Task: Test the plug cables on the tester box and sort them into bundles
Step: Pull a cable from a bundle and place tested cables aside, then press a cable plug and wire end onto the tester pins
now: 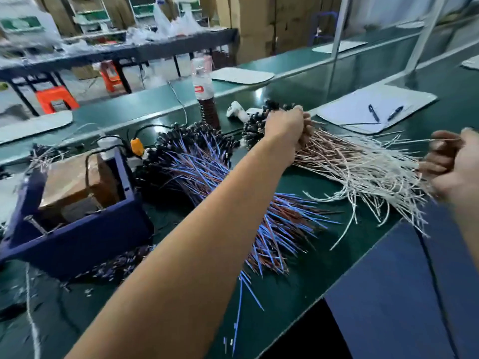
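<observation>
My left hand reaches far across the green bench and grips the plug end of a white-and-brown cable bundle, black plugs sticking out beside its fingers. At the right edge my right hand pinches the loose white wire tails of the same bundle. A second heap of blue-and-brown plug cables lies under my left forearm. The dark blue tester box stands at the left, open on top, with a brown block inside.
An orange plug and a white socket sit behind the box. A bottle stands mid-bench, a white device beside it. A clipboard with two pens lies far right. Loose cable ends litter the near bench.
</observation>
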